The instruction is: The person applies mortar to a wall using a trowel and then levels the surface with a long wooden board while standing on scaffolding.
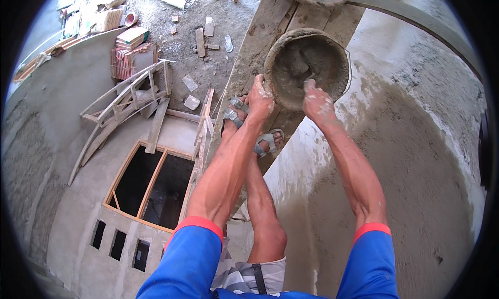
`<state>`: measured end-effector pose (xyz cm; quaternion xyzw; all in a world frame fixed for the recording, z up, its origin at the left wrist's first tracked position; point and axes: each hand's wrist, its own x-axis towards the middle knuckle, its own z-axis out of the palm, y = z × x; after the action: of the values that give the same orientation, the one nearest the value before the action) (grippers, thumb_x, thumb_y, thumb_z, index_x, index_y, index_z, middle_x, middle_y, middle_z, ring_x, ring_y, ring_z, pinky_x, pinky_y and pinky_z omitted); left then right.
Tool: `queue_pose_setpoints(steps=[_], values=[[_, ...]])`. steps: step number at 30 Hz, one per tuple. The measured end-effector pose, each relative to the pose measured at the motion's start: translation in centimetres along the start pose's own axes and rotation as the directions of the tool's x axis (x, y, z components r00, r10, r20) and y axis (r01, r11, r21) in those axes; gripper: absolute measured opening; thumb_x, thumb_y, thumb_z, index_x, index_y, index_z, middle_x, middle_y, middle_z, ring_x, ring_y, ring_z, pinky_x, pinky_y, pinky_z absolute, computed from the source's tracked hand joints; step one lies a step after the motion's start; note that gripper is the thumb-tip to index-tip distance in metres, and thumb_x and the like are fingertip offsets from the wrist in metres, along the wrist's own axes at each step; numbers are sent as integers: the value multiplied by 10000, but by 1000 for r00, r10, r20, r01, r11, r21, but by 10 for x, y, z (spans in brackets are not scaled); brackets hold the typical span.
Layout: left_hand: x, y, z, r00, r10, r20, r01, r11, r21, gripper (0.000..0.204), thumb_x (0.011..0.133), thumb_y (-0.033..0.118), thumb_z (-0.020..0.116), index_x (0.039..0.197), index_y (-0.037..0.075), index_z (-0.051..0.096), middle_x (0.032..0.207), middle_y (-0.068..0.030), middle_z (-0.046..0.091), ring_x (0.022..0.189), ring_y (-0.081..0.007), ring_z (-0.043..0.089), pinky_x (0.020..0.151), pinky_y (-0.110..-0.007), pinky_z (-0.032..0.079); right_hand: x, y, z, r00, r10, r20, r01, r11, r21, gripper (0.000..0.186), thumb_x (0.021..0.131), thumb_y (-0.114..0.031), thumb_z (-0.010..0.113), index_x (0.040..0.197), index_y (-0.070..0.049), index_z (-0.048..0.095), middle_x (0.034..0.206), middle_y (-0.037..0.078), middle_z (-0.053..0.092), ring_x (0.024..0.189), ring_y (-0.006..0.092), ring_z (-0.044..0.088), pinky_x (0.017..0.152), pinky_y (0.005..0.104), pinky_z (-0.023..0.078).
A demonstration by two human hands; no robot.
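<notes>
Grey, muddy wooden planks (pixel 260 44) are slanting from twelve o'clock down past the middle, and two feet in sandals (pixel 266 143) are standing on them. A round bucket (pixel 271 65) is sitting on the planks at one o'clock, and thick grey mix (pixel 293 62) is lying inside it. The left hand (pixel 261 99) is pinching the bucket's edge at its nine o'clock side. The right hand (pixel 318 104) is resting over the edge at five o'clock with its fingers bent in, but I cannot tell if it is pinching anything. Another bucket (pixel 338 1) is sitting farther up, between twelve and one. At three to four o'clock, a big grey surface (pixel 390 169) is looking wet and smeary, and white patches are showing beside it. At eight o'clock, a wooden frame (pixel 151 184) is going around two dark openings, and three small dark holes (pixel 118 245) are sitting below it. Bent wooden frames (pixel 130 99) are leaning between nine and ten. At ten o'clock, a reddish stack (pixel 132 57) is standing by the wall, and broken blocks (pixel 200 42) are lying on the dusty ground (pixel 179 52) near eleven.
</notes>
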<state>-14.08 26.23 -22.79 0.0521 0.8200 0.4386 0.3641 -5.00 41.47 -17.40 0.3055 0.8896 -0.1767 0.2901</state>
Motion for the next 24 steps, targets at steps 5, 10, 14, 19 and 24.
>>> queue_pose_setpoints(steps=[5, 10, 14, 19, 24], values=[[6, -8, -6, 999, -29, -29, 33, 985, 167, 266, 862, 89, 515, 1122, 32, 513, 917, -256, 622, 906, -440, 604, 782, -449, 457, -18, -29, 2, 978, -173, -118, 141, 960, -240, 213, 781, -65, 527, 973, 28, 526, 649, 125, 639, 614, 249, 679, 555, 355, 553], [7, 12, -3, 985, -152, 80, 140, 980, 144, 370, 816, 9, 512, 1185, 20, 527, 1056, -182, 631, 978, -287, 617, 852, -385, 473, -10, -17, 14, 980, -168, -102, 148, 972, -182, 202, 761, -68, 556, 935, 32, 533, 652, 124, 646, 625, 262, 683, 548, 366, 555], [6, -2, -4, 985, -155, 81, 146, 983, 110, 369, 820, 7, 521, 1189, 16, 522, 1051, -195, 625, 963, -301, 618, 845, -387, 471, -25, -18, 10, 992, -114, -57, 102, 979, -174, 84, 735, -52, 567, 806, -10, 551, 632, 145, 644, 609, 274, 682, 520, 394, 546], [6, -8, -16, 994, -95, 46, 92, 994, 64, 260, 871, 120, 542, 1113, 33, 508, 957, -251, 633, 940, -418, 619, 772, -455, 459, -46, 1, -91, 924, -362, 124, 382, 891, -246, 84, 738, -37, 546, 817, -7, 550, 601, 146, 612, 595, 282, 658, 514, 383, 531], [-2, 12, -11, 998, -59, 6, 60, 997, -42, 319, 842, 16, 501, 1159, 9, 533, 1009, -202, 620, 954, -336, 608, 848, -381, 459, 9, 14, -118, 938, -337, -77, 306, 912, -272, 111, 771, -67, 536, 855, -5, 574, 746, 135, 661, 740, 288, 673, 621, 403, 538]])
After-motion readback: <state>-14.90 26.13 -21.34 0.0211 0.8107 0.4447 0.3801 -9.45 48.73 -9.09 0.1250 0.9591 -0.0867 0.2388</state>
